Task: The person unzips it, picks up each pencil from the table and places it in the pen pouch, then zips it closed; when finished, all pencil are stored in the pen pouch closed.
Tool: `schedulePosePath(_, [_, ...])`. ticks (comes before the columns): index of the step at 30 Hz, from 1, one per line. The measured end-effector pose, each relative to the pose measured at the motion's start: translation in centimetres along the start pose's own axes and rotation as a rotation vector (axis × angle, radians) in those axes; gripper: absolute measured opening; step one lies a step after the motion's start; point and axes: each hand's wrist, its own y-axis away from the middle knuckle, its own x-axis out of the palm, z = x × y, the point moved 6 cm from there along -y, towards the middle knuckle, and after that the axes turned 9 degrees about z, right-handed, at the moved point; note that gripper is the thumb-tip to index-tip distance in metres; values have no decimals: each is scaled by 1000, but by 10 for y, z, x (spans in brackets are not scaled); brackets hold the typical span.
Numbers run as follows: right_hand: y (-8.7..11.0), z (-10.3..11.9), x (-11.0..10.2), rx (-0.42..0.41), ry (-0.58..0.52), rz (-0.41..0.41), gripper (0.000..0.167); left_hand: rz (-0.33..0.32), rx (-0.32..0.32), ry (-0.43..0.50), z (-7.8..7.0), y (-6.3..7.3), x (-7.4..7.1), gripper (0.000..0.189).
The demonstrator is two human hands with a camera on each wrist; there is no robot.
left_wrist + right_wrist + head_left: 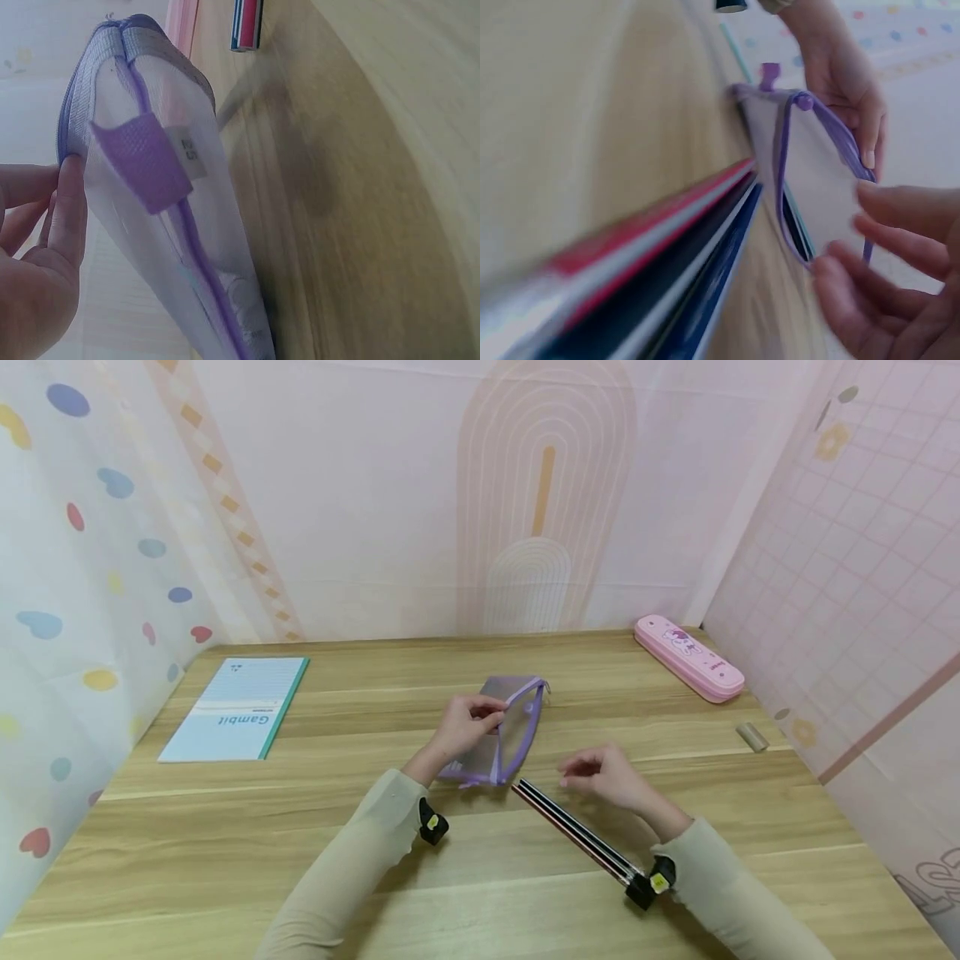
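Note:
A mesh zipper pouch (517, 727) with purple trim stands unzipped in the middle of the table, its mouth spread toward the right. My left hand (468, 727) pinches the rim of the pouch between thumb and fingers; the left wrist view shows this grip on the zipper edge (69, 127). Striped pencils (573, 831) in red, black and blue lie side by side on the table, their far ends near the pouch. My right hand (607, 777) hovers just beyond the pencils with loosely bent fingers, holding nothing; in the right wrist view it is near the pouch mouth (817, 165).
A light blue notebook (232, 710) lies at the left of the wooden table (337, 827). At the back right is a pink pencil case (686, 656), with a small brownish cylinder (752, 737) nearer the right edge. Patterned curtains (375, 510) hang behind the table and along both sides.

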Motion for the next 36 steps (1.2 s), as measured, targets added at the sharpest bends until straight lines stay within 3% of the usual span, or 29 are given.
schedulePosePath(5, [25,-1,14,55,260,166,30,7,-16,4,3,2,-2,22])
schedulePosePath(10, [38,4,21,76,367,150,26,10,-27,8,2,3,-5,22])
schedulePosePath(19, [43,5,34,80,319,146,20,6,-32,6,6,5,-5,20])
schedulePosePath(28, [44,6,35,85,290,143,15,11,-35,-6,2,7,-4,20])
schedulePosePath(36, [45,3,27,98,162,146,21,6,-51,-1,2,10,-6,21])
